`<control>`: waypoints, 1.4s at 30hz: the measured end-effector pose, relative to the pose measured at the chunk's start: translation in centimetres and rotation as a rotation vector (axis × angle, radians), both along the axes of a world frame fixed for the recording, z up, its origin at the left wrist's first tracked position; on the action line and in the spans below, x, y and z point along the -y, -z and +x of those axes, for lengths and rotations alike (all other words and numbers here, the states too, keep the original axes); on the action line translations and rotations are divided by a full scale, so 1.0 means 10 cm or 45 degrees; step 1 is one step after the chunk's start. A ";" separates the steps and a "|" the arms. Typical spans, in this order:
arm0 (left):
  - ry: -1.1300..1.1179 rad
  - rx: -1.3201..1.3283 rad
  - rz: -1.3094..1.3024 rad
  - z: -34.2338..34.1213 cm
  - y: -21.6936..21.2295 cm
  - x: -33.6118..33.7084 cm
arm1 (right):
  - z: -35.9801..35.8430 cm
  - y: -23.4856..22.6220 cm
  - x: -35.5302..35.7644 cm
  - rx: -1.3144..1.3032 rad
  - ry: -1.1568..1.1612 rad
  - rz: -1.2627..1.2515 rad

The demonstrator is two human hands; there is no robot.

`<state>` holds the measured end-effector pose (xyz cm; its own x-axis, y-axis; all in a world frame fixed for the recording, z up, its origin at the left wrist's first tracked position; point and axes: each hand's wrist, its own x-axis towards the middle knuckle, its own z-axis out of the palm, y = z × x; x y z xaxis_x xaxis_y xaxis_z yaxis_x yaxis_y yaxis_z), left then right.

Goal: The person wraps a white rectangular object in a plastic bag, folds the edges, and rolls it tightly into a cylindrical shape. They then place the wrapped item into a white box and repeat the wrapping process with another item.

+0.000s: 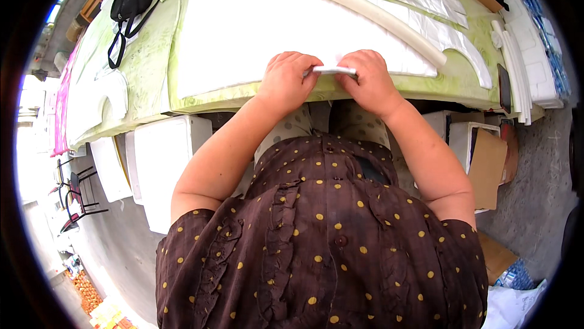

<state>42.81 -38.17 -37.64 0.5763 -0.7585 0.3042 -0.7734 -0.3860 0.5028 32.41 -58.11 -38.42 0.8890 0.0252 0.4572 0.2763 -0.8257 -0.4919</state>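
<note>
Between my two hands, above the table's near edge, is a thin flat pale object [333, 70], seen almost edge-on. Its kind cannot be made out; its slim shape resembles a phone. My left hand [289, 79] grips its left end, fingers curled behind it and the thumb toward me. The right hand [370, 81] closes on the opposite end in the same way. Beneath and beyond the hands lies a large white sheet [243, 31], spread flat. Across its right part rests a long cream roll or tube [377, 21], slanting from far middle to near right.
A green patterned cloth covers the table [152, 67]. At the far left is a black bag [132, 1] with a strap. Cut white pieces [447, 34] lie beyond the roll. White rolls [514, 73] and a dark flat object [504, 87] sit at the right edge. Boxes [161, 158] stand below.
</note>
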 end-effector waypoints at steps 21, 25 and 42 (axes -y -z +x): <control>-0.018 -0.098 -0.170 0.05 0.13 -0.03 | 0.03 0.08 -0.03 0.028 0.129 -0.021; -0.014 -0.087 -0.177 0.05 0.08 -0.03 | 0.03 0.11 0.00 0.016 0.129 -0.030; -0.253 0.056 0.155 0.08 -0.08 0.19 | 0.17 0.04 -0.16 -0.163 0.454 -0.250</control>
